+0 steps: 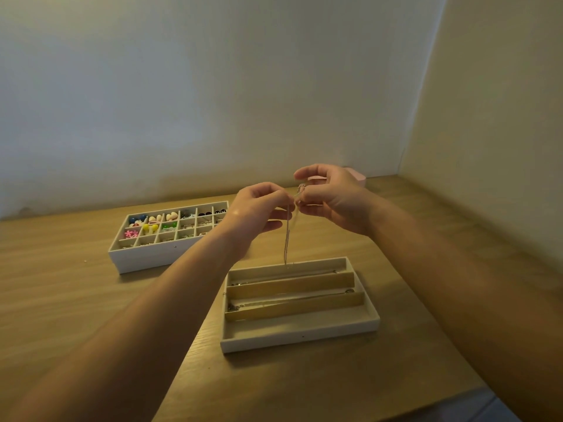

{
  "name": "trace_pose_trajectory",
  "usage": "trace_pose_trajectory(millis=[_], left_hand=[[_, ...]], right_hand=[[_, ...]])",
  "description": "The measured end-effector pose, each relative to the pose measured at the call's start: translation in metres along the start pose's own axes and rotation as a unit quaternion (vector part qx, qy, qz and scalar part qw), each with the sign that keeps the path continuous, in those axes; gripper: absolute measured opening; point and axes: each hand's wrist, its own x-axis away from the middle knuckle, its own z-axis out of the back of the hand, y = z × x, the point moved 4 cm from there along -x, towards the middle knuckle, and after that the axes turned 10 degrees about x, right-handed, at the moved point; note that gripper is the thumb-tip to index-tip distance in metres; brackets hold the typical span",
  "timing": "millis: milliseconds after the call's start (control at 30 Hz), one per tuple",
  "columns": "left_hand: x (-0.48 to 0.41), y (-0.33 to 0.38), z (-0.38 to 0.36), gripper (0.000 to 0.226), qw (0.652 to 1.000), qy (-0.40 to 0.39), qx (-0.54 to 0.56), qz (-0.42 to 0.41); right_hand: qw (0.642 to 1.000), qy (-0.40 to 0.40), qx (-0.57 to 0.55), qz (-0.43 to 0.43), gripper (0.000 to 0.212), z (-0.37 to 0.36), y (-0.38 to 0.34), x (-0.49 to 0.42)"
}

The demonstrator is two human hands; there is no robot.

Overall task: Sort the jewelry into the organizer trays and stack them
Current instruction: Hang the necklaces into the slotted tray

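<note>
Both hands pinch a thin metal necklace (286, 239) between curled fingertips, left hand (259, 210) just beside right hand (332, 199). The chain hangs straight down over a white, fabric-lined tray (300, 339) with 3 long slots on the wooden worktop (76, 300). To the left sits a gridded tray (152, 257) of colourful earrings. A pink object (358, 175) is partly hidden behind the right hand.

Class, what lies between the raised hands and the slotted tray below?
Head view: a thin chain, pinched by left hand and right hand, hangs down toward the slotted tray.
</note>
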Motion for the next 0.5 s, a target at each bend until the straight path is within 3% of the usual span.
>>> trace_pose_trajectory(millis=[267,500], left_hand=[[0.003,0.025,-0.006,0.007,0.995,0.003,0.104,-0.010],[0.009,0.041,0.003,0.025,0.989,0.027,0.137,0.050]], right_hand=[[0.999,0.005,-0.039,0.008,0.025,0.002,-0.019,0.000],[1.000,-0.006,-0.013,0.002,0.022,0.010,-0.030,0.007]])
